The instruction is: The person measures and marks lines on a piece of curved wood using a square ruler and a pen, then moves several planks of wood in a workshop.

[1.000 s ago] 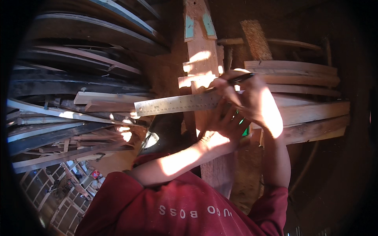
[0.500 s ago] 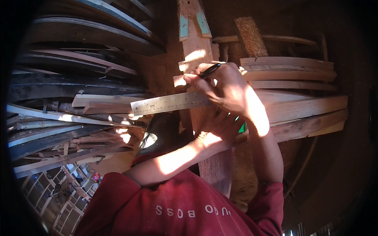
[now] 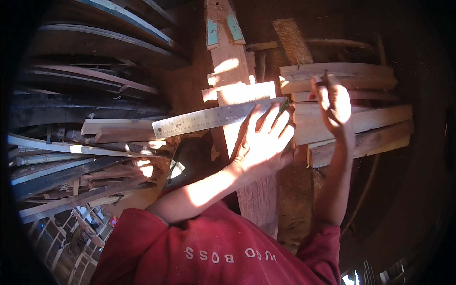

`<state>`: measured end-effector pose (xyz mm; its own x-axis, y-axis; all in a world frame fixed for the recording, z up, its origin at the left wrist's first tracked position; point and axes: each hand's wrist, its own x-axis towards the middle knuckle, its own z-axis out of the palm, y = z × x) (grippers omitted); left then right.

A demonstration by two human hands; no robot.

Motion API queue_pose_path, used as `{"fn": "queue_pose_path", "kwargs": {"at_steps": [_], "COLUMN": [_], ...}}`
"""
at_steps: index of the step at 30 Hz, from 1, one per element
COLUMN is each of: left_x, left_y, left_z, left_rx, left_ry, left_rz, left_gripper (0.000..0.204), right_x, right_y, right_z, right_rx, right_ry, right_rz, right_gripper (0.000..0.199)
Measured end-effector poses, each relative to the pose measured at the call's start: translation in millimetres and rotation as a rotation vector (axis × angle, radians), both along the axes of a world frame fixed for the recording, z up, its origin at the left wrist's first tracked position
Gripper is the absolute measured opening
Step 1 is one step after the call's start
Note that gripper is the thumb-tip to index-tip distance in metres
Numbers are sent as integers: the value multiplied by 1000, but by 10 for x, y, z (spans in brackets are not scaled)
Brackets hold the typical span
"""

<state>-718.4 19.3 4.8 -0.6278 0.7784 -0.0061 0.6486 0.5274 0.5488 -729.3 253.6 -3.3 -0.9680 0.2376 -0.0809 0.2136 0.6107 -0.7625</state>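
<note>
A metal try square (image 3: 190, 124) lies across a long wooden board (image 3: 259, 202), its marked blade jutting past the board's left edge. My left hand (image 3: 266, 142) holds it down near its right end, fingers spread over the blade and dark stock. Most of the stock is hidden under that hand. To the right, raised over stacked timber, my right hand (image 3: 336, 104) is closed around a dark pen (image 3: 326, 75). Only a bit of the pen shows, and the hand is slightly blurred.
Stacked wooden planks (image 3: 354, 121) lie right of the board. Long curved timbers (image 3: 90, 102) fill the left side. A rough upright piece of wood (image 3: 293, 42) stands at the far right of the board. Turquoise patches (image 3: 234, 27) mark the board's far end.
My right hand with the pen has moved right, away from the blade and board. My left hand, covered by it before, now shows with its fingers spread on the square. The view has shifted slightly.
</note>
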Motion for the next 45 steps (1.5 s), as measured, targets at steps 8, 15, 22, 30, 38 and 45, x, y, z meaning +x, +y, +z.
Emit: {"fn": "queue_pose_path", "kwargs": {"at_steps": [8,15,22,30,38,45], "left_x": [-36,846,1083,1436,2121,2949], "left_y": [-824,-1846,-1944,-2374,-2965,-2871], "left_z": [46,539,769,706,-54,-16], "left_rx": [172,71,154,216,41,-15], "left_ry": [302,-351,-303,-221,-658,-655], "left_rz": [135,-100,-507,-666,-446,-772], "left_gripper": [71,52,49,51,40,37], "right_x": [868,2582,4153,5391,6642,7594], "right_y": [-490,-712,-1892,-3759,-5086,-6136], "right_z": [293,743,1135,1187,1507,1147], "right_rx": [-804,-946,-1226,-1343,-1220,-1055], "right_ry": [-298,-188,-225,145,295,210], "right_rz": [-132,-182,-611,-1017,-1331,-1551], "right_gripper": [21,29,52,43,36,35]}}
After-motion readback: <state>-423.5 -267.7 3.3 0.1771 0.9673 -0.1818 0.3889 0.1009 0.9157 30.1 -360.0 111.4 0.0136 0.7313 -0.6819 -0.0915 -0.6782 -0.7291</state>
